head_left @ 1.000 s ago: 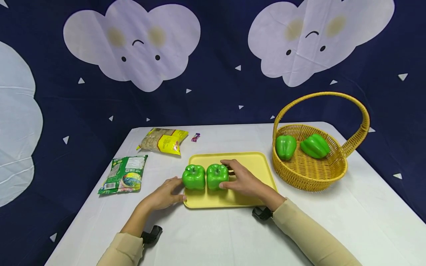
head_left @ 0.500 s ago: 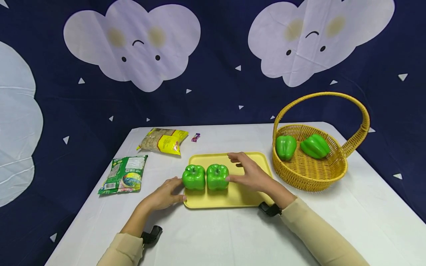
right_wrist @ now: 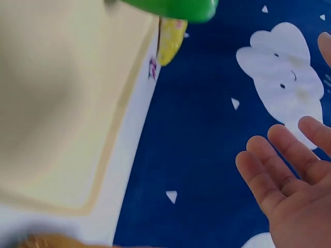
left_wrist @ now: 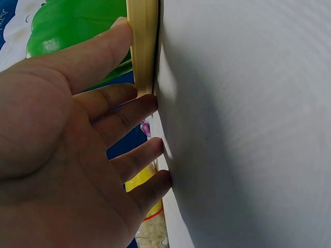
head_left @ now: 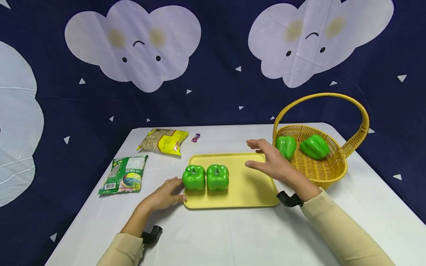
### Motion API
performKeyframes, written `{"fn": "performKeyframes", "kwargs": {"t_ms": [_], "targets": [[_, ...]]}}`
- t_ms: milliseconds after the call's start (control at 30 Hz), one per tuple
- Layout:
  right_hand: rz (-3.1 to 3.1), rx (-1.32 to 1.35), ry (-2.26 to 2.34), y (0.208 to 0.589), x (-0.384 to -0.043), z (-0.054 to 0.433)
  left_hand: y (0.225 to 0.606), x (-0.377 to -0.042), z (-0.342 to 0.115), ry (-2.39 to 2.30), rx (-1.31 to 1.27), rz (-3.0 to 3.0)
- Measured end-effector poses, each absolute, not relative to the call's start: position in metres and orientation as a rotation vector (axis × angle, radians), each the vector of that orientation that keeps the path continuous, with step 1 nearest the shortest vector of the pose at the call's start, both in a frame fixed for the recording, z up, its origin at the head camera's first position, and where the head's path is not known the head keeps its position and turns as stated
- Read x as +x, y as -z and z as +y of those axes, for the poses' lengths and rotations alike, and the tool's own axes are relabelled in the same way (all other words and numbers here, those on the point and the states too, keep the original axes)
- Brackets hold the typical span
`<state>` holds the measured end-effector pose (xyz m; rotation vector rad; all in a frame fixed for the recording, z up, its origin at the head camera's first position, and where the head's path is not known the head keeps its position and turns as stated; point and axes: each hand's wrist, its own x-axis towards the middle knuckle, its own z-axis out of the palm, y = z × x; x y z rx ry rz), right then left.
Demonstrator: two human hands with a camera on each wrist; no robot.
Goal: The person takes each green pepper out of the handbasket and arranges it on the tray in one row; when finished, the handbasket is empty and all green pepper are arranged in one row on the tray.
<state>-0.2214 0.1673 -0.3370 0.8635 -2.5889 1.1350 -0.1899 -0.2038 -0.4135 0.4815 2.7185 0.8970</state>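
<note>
Two green bell peppers stand side by side on the left half of a yellow tray (head_left: 246,181): the left pepper (head_left: 194,178) and the right pepper (head_left: 217,177). My left hand (head_left: 165,194) rests at the tray's left edge, thumb and fingers spread. In the left wrist view its thumb (left_wrist: 106,51) touches the tray rim (left_wrist: 143,46), and the fingertips reach the white table. Above the tray's right side is my right hand (head_left: 273,160), fingers loosely extended and holding nothing. It partly covers the wicker basket (head_left: 311,175), which has two more green peppers (head_left: 314,146) inside.
A tall handle (head_left: 323,95) arches over the basket. On the left lie a green packet (head_left: 124,175) and a yellow bag (head_left: 163,141) with pale contents. A small purple wrapped sweet (head_left: 195,137) sits near the table's back edge. Behind hangs a dark blue cloud-print cloth (head_left: 219,96).
My right hand has let go of the right pepper on the tray and moved up and right toward the basket. The left hand and both tray peppers have stayed in place.
</note>
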Motion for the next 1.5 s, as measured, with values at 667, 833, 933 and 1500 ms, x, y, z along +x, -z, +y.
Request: {"fn": "performKeyframes", "kwargs": {"t_ms": [667, 833, 933, 1500], "targets": [[-2.55, 0.675, -1.017, 0.311, -0.234, 0.232, 0.413, -0.191, -0.203, -0.901, 0.466, 2.713], [-2.567, 0.616, -1.006, 0.312, -0.237, 0.245, 0.413, -0.191, -0.203, -0.895, 0.469, 2.711], [-2.575, 0.572, -0.996, 0.312, -0.238, 0.251, 0.414, -0.19, -0.203, -0.895, 0.468, 2.708], [-2.75, 0.37, -0.977, 0.306, -0.259, 0.277, 0.415, -0.191, -0.204, -0.902, 0.478, 2.712]]}}
